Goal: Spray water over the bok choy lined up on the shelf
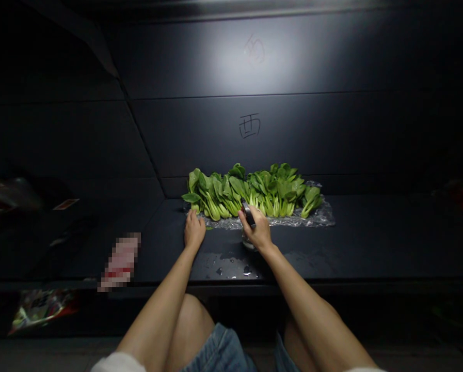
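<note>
A row of leafy green bok choy [250,188] lies on clear plastic film [319,218], with leaves toward the back panel and pale stalk ends toward me. My right hand [260,231] grips a spray bottle [249,244] with a black trigger head, in front of the middle of the row; most of the bottle is hidden behind the hand. At the row's left end, my left hand [194,230] has its fingers closed at the stalk base of the outermost bok choy, and the fingertips are partly hidden there.
Water drops [246,269] wet the dark shelf [370,248] near its front edge. A dark back panel [312,134] with handwritten marks rises behind the greens. Packaged goods [41,307] sit low at the left, and a pixelated pinkish patch [121,261] lies above them.
</note>
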The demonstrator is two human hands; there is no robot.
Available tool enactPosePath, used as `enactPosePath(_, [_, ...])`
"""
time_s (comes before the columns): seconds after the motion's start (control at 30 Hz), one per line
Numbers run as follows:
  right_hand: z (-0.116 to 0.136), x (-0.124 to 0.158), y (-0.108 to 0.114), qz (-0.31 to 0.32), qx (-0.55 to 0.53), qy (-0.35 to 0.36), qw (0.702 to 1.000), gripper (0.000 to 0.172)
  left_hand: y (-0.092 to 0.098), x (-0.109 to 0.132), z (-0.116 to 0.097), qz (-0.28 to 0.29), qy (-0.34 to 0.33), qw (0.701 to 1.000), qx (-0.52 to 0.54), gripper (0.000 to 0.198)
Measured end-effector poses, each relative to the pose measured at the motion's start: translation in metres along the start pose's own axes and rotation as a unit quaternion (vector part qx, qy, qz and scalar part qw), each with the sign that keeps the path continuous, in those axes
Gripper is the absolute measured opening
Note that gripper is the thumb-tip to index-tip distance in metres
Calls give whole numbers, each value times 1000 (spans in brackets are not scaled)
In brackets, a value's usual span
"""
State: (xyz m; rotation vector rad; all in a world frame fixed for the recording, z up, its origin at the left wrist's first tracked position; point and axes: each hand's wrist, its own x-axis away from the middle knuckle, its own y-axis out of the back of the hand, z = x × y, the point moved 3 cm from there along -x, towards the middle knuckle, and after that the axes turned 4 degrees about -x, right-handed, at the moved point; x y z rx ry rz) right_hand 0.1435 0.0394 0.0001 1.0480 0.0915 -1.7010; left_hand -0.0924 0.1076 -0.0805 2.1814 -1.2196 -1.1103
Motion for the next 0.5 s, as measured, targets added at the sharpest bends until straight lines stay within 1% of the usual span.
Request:
enactPosePath(0.27, [8, -3, -17, 21, 10, 15, 1000, 38, 2, -6, 3, 7, 18, 1000, 21, 51])
enactPosePath(0.37, [13, -4, -21, 30, 9, 11, 999, 36, 8, -10, 5, 18, 13, 1000, 21, 51])
enactPosePath(0.5, [20, -4, -25, 45, 6, 9, 999, 36, 20, -12, 12, 16, 9, 1000, 19, 53])
